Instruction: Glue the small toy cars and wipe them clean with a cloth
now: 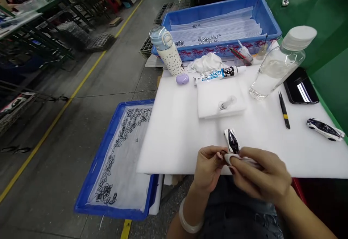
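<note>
My left hand (208, 168) is closed in a pinch on a small dark looped part (223, 152), near the table's front edge. Close against it, my right hand (263, 173) is shut on a whitish strip-like piece (230, 156), perhaps cloth; the fingers hide most of it. The two held things meet or nearly meet. Just beyond my fingertips lies a white-and-black toy car (232, 140), its near end partly covered by my hands. Another toy car (325, 129) rests at the right side of the white table (174, 134).
A white foam block (212, 97) bears a small clear piece; behind it lie a glue tube (214, 74) and crumpled cloth (208, 63). Bottles (171, 56) (277, 68), tweezers (284, 110) and a phone (300, 86) stand around. Blue trays (108, 211) (217, 8) hold small parts.
</note>
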`<action>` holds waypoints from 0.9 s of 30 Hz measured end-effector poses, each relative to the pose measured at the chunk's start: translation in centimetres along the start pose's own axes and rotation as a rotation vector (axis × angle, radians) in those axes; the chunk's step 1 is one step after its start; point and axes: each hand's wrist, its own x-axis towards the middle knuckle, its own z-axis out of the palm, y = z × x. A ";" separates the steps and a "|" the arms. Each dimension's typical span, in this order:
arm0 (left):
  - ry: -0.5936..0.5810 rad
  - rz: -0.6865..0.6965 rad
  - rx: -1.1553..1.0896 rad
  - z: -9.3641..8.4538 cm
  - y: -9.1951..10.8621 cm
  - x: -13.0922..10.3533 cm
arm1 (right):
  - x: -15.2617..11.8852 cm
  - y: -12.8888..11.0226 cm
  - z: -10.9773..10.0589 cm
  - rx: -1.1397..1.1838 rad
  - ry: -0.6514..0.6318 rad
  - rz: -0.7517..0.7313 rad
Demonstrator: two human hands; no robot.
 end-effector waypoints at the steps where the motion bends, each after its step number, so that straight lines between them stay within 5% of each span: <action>1: -0.014 -0.007 0.006 0.0 0.0 0.0 | -0.1 0.2 -0.4 -0.029 -0.006 0.015; 11: 0.006 0.008 0.056 0.0 -0.1 -0.1 | 0.1 0.3 -0.7 0.043 -0.091 -0.025; 17: -0.069 0.070 0.187 -0.3 -0.1 -0.1 | -0.6 2.1 -2.9 0.019 -0.008 0.235; 19: -0.067 0.183 0.349 -0.5 0.2 -0.2 | -0.9 2.6 -2.4 0.086 0.043 0.329; 22: 0.037 0.556 0.844 -0.7 0.6 -0.2 | -1.5 3.0 -1.0 0.172 0.065 0.479; 25: 0.066 0.938 1.343 -0.4 0.3 0.2 | -1.9 3.2 0.2 0.182 0.005 0.549; 27: 0.014 1.054 1.512 -0.2 -0.1 0.4 | -2.1 3.3 0.6 0.166 -0.055 0.560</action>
